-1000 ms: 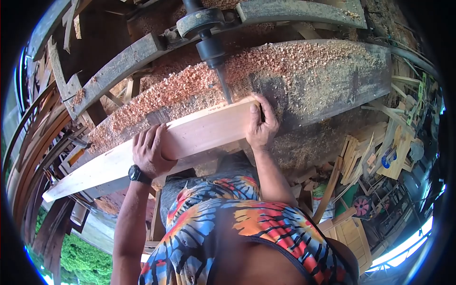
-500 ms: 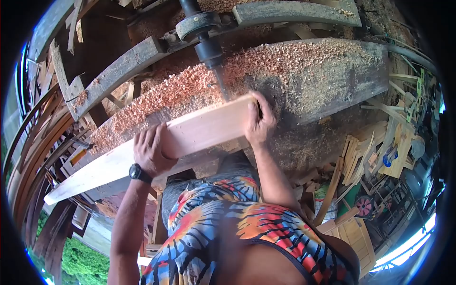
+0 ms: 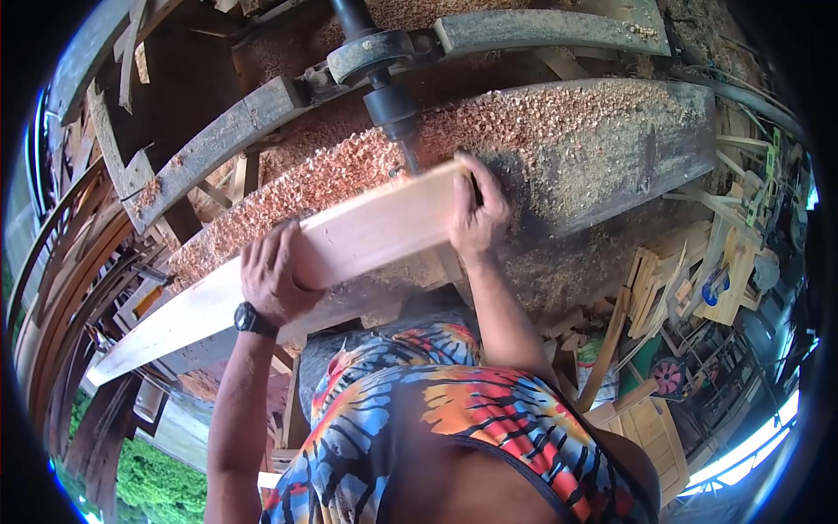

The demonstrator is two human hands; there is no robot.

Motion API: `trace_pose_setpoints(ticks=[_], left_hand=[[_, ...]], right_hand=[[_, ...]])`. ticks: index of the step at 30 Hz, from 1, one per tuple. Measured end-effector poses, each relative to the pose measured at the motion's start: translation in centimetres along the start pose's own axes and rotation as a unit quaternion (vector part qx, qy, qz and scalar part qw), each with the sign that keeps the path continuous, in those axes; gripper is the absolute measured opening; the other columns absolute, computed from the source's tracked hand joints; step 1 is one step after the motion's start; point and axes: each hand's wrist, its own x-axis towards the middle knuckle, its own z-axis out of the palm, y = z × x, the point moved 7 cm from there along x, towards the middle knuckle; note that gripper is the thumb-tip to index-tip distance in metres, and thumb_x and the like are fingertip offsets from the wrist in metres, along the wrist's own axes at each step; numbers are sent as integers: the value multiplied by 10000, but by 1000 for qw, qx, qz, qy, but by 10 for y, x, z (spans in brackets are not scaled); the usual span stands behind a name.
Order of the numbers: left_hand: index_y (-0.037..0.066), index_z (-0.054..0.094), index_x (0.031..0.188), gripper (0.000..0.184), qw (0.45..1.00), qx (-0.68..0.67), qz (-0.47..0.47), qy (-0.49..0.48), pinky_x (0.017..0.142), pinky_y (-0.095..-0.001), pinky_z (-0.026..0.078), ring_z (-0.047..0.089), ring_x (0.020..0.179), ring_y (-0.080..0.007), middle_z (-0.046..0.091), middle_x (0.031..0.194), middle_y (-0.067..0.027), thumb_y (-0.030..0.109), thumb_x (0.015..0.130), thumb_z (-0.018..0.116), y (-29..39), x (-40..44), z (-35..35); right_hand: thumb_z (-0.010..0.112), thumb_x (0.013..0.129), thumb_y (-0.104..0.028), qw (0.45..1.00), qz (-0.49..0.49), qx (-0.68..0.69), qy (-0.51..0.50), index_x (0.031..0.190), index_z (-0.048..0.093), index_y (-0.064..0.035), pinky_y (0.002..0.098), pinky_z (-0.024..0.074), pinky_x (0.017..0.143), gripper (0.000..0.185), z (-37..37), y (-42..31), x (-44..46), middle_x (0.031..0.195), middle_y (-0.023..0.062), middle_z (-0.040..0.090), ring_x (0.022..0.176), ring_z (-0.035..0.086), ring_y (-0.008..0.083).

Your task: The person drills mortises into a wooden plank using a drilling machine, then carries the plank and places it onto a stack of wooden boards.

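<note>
A long pale wooden board lies on edge across the shaving-covered bench, slanting down to the left. My left hand, below a dark wristwatch, grips the board near its middle, fingers over the top edge and thumb on the near face. At the board's right end my right hand is wrapped round the corner, fingers over the top. The bit of a dark chuck meets the board's far edge just left of my right hand; its tip is hidden.
Pinkish wood shavings are heaped behind the board. Beyond them run a shaft with a round bearing housing and a curved timber beam. Wood offcuts and a pink fan are at the right. Curved strips stack at the left.
The board's right end and my right hand have shifted slightly away from my body, toward the chuck. Less of the bit shows now. Both hands keep their hold.
</note>
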Motion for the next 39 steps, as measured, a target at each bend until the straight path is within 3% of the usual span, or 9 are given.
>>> trace_pose_setpoints(ticks=[6, 7, 18, 31, 35, 39], left_hand=[[43, 559, 1485, 988, 1000, 20, -21, -6, 1029, -498, 477, 658, 1183, -356, 678, 1336, -162, 264, 587, 907, 0, 7, -3], [40, 566, 1481, 1018, 1000, 0, -10, 10, 1033, -538, 476, 653, 1159, -391, 676, 1281, -182, 272, 562, 938, 2, 5, -2], [31, 598, 1443, 955, 1000, -7, 4, -15, 1025, -510, 475, 661, 1189, -371, 680, 1330, -179, 238, 554, 876, 14, -29, 12], [49, 561, 1481, 1010, 1000, 23, -11, 7, 1031, -508, 470, 649, 1183, -363, 673, 1325, -162, 276, 570, 933, -7, 5, -2], [42, 564, 1465, 991, 1000, 28, -11, 8, 1021, -519, 472, 652, 1159, -374, 675, 1285, -174, 279, 579, 938, 1, -5, 2], [33, 558, 1476, 1017, 1000, 27, 10, -8, 1026, -534, 467, 650, 1165, -383, 670, 1294, -180, 262, 556, 927, 10, -27, 12]], right_hand=[[722, 1040, -221, 1000, -1, -2, 1, 1237, 762, -63, 432, 589, 965, 255, 7, -3, 11, 1161, 135, 794, 1087, 748, 329], [714, 1043, -222, 1000, -10, -4, 6, 1245, 758, -61, 432, 589, 955, 262, 5, -1, 7, 1154, 134, 792, 1074, 749, 332], [722, 1026, -137, 999, 33, 14, 8, 1247, 733, -28, 423, 581, 974, 247, -20, 12, -47, 1185, 150, 778, 1105, 743, 338], [735, 1017, -160, 1000, -20, 10, 11, 1215, 753, -46, 421, 602, 903, 229, 11, -6, 15, 1079, 163, 792, 1015, 772, 328], [723, 1024, -146, 998, -49, 11, 25, 1235, 750, -50, 410, 607, 901, 233, 9, 1, 3, 1085, 160, 797, 1019, 774, 320], [696, 1041, -131, 999, -18, 12, 28, 1245, 748, -47, 402, 601, 930, 227, -13, 10, -37, 1135, 143, 797, 1054, 768, 317]])
